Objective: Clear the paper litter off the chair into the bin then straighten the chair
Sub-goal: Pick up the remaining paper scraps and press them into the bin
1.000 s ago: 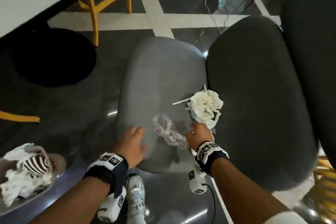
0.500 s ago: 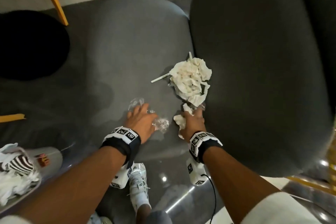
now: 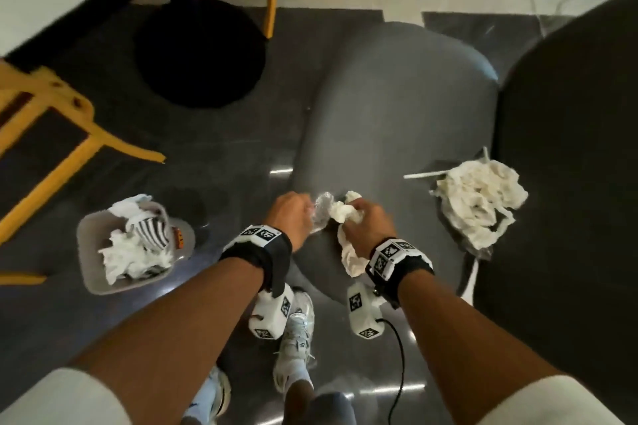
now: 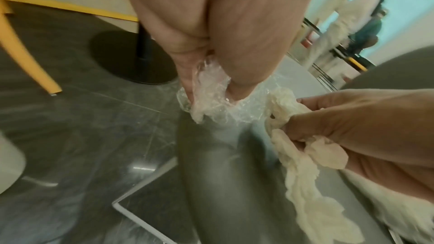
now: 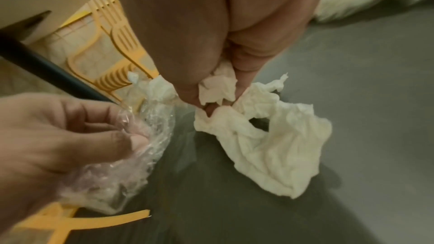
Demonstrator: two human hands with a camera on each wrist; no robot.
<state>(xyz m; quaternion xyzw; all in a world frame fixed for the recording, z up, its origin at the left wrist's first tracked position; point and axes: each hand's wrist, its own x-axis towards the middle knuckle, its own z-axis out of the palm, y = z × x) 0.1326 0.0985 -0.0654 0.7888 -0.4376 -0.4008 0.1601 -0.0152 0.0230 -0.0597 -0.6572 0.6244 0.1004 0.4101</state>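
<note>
The left hand [image 3: 288,217] has its fingers curled round a crumpled clear plastic wrapper [image 3: 321,210], its grip closed on it over the near edge of the grey chair seat [image 3: 390,107]; the left wrist view shows the wrapper [image 4: 211,97] bunched between thumb and fingers; the right hand [image 3: 371,224] sits just beside it, its grip closed on a crumpled white tissue [image 3: 347,241] whose loose end hangs down below the wrist; in the right wrist view the tissue [image 5: 265,136] trails from the fingertips [image 5: 202,97] above the seat; the two hands are nearly touching, wrapper against tissue; a larger heap of white paper litter [image 3: 478,203] lies on the seat at its right side against the dark chair back [image 3: 569,148], with a thin white stick [image 3: 426,174] poking out toward the seat's middle; the grey bin [image 3: 93,272] stands on the dark floor [image 3: 207,155] to the left of the chair, well apart from the hands, already holding white paper and a striped item; yellow chair legs [image 3: 79,148] and a black round table base [image 3: 200,52] stand beyond it.
</note>
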